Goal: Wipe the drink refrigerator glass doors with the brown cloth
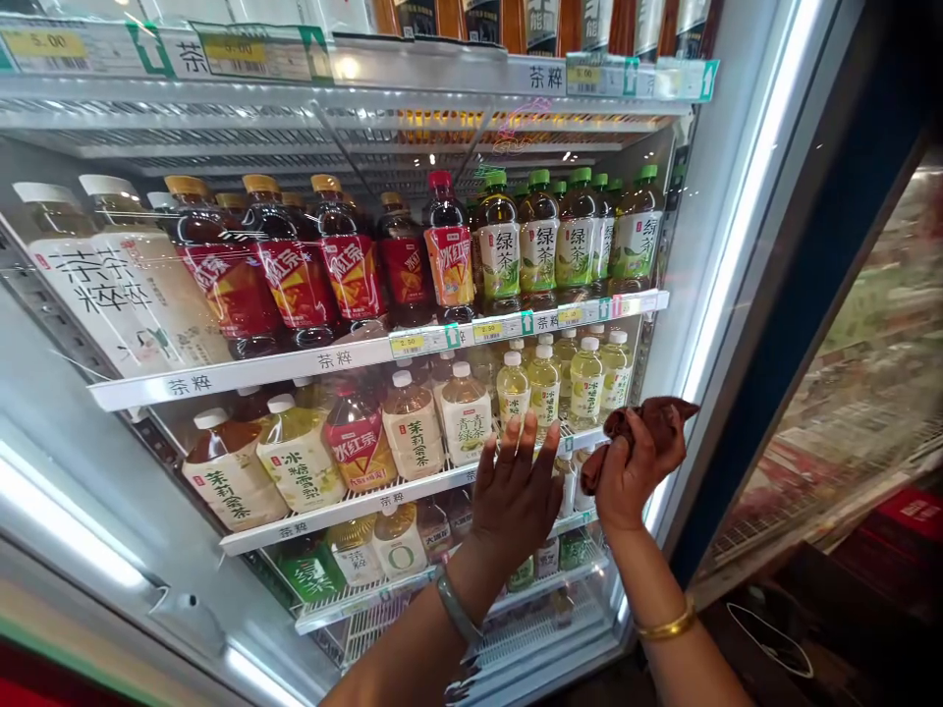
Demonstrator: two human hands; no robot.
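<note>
My left hand is raised with its fingers spread and holds nothing. It is in front of the lower shelves of a drinks cooler, with a grey-green bangle on the wrist. To its right, my right hand grips a crumpled brown cloth, part of which sticks out above the fingers. A gold bracelet is on that wrist. Behind the hands stand small bottles with white caps and a white-labelled bottle. Reflections in front of the shelves suggest a glass pane.
Red-labelled tea bottles and green-capped bottles line the shelf above. A lit frame strip runs down the cooler's right side. Further right are another cooler and a red box.
</note>
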